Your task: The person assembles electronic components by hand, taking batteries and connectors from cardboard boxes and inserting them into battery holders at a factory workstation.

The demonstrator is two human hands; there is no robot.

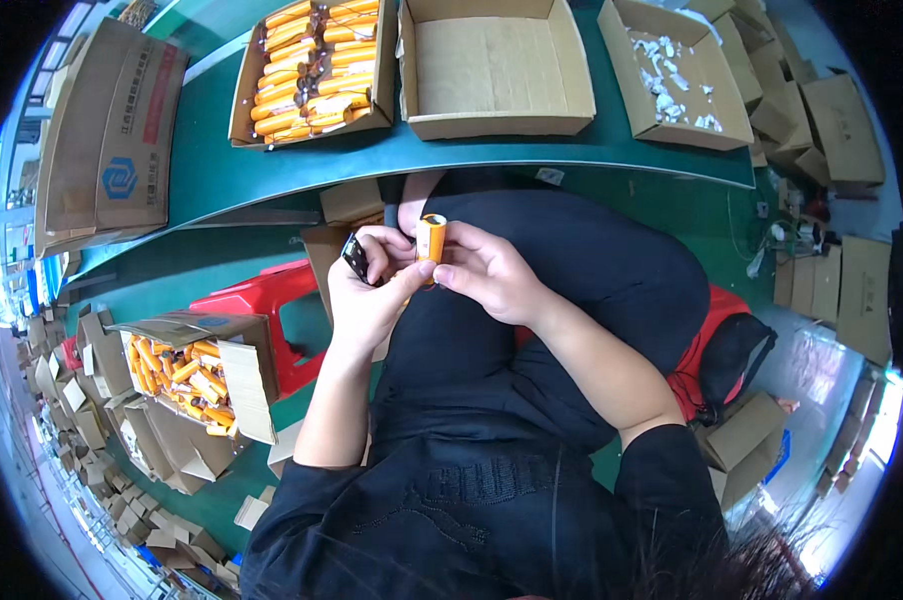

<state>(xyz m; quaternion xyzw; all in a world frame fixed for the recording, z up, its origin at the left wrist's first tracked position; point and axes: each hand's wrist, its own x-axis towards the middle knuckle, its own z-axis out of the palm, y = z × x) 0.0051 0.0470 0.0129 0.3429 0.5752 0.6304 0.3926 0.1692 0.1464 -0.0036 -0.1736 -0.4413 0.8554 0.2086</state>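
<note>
Over the lap, short of the desk point(572, 150) edge: orange cylinder point(431, 240) sits between the two hands, gripped by both. Left hand point(364, 285) is on its left, right hand point(497, 280) on its right; neither clearly nearer, both touch it.

Long axis: runs roughly away from the torso, tipped up toward the camera. Far end shows a pale rim around a dark middle; near end is at the thumbs. Both thumb tips meet near that lower end, right fingers come round the right side and partly behind. Exact fingertip contact behind it: can't tell.

Hand state: right hand closed narrow on the cylinder, nothing else seen in it. Left hand pinches the cylinder and also has a small black piece point(356, 258) tucked at its outer side, well off the cylinder's axis. Kind of piece unclear.

Bearings from the cylinder: filled carton point(385, 65) of similar orange cylinders is ahead and left, on the left hand's side. Shallow carton point(502, 126) is ahead and a bit right, beside the filled one. Scrap carton point(697, 138) with white bits is ahead and far right, on the right hand's side.
</note>
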